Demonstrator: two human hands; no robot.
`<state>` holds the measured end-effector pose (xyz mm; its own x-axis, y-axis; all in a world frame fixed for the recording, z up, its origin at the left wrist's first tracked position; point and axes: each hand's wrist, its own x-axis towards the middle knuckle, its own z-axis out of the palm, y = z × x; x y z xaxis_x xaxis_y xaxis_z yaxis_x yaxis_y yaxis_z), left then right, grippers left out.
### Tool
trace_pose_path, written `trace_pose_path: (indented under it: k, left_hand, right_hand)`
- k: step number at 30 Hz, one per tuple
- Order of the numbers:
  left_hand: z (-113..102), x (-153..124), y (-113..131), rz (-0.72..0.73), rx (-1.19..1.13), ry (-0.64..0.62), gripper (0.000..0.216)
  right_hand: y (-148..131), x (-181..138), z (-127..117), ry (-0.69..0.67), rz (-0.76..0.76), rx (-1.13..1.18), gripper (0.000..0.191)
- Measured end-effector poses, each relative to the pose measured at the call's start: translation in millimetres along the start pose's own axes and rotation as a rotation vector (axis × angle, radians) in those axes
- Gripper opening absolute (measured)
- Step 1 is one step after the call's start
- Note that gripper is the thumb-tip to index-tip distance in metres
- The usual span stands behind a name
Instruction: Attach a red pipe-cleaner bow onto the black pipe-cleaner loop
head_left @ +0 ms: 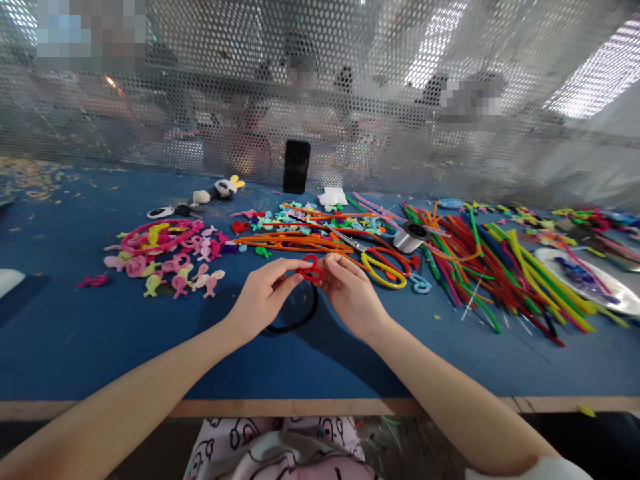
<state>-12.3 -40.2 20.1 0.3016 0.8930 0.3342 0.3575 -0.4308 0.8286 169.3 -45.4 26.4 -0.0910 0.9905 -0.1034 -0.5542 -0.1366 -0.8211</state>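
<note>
Both hands met above the blue table [75, 333]. The left hand [263, 293] and right hand [350, 293] each pinched the red pipe-cleaner bow [311, 269] between nearly closed fingertips, a black hairband [300, 320] hanging beneath.

Both forearms bare, no watch, rings or bands seen on wrists or fingers. Left hand [265, 293] and right hand [350, 293]: nails short, no polish visible. Right upper arm ends in a short pale sleeve [530, 470], whitish, only its hem showing at the picture's bottom edge. Lap covered by pink fabric [280, 447] w/ black outline cartoon print, rounded ear-like shapes & small dots; folds of same cloth bunch up in the middle.
</note>
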Motion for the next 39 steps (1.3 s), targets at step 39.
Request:
trace_pose_path:
  k: [39]
  left_hand:
    - [5,4,-2,-0.335,-0.463,-0.160,0.035]
  right_hand:
    - [5,1,-5,-0.007,-0.304,-0.469,0.012]
